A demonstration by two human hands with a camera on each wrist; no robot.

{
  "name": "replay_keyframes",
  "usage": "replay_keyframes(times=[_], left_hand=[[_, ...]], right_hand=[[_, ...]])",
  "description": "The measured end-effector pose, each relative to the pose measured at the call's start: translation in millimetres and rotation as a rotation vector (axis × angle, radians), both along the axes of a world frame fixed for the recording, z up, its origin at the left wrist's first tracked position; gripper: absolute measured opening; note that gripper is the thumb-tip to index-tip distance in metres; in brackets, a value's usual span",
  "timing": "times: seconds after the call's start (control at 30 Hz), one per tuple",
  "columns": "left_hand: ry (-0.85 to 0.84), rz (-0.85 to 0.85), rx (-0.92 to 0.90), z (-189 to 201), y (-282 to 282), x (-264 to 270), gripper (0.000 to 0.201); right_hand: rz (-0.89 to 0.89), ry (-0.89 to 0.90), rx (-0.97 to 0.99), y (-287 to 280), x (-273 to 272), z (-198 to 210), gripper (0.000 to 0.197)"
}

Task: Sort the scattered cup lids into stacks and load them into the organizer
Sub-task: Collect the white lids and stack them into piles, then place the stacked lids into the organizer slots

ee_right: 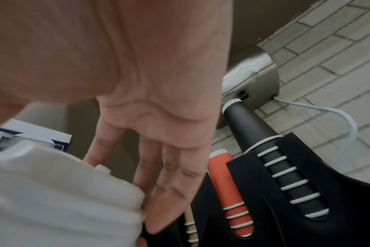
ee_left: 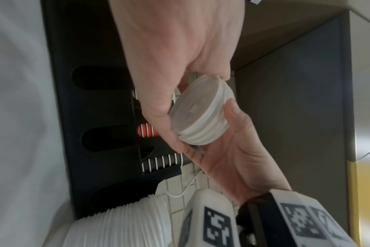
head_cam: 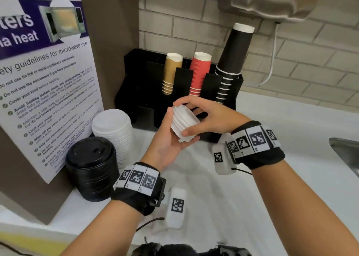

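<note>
Lids, white and nested into a short stack [head_cam: 184, 124], sit at the centre of the frame, held tilted between two hands just in front of the black organizer [head_cam: 136, 92]. The left hand [head_cam: 169, 143] cradles the stack from below with its palm up and its thumb against the side; the right hand [head_cam: 206, 114] curls over the top, fingers and thumb pinching the rim. I count about six lids in this held stack, though blur makes that uncertain. At lower left stand two more lid stacks on the white counter [head_cam: 272, 119]: one tall white stack [head_cam: 114, 131] and one black stack [head_cam: 91, 166]. Three columns of cups, tan, red and black, fill the organizer's upper slots. Because the stack is tilted and loosely nested, lids could slide apart and spill during loading.
</note>
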State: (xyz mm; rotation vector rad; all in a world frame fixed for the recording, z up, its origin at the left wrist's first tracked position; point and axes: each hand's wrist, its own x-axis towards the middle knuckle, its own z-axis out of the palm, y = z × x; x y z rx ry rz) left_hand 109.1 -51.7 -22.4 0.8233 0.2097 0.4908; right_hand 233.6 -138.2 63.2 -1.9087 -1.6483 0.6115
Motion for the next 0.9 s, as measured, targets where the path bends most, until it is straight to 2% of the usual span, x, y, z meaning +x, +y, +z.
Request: replay_keyframes(times=[0.2,0.43,0.57,0.73,0.8,0.9], left_hand=[[-0.022,0.012,0.005,-3,14,-3,0.069],[-0.061,-0.021,-0.045,-11,29,-9,0.074],[-0.066,-0.007,-0.073,-16,34,-9,0.064],[0.102,0.128,-0.282,-25,37,-7,0.044],[0.177,0.144,-0.3,-30,38,-8,0.033],[0.272,0.154,-0.287,-40,38,-9,0.035]], right_hand=[[-0.019,-0.101,0.073,16,-14,-3,0.07],[-0.061,-0.189,0.063,30,-25,-10,0.073],[-0.065,-0.193,0.046,41,-25,-13,0.07],[-0.133,-0.165,0.092,67,-4,-3,0.066],[-0.187,-0.229,0.119,90,8,-2,0.067],[-0.238,-0.357,0.047,128,21,-13,0.073]])
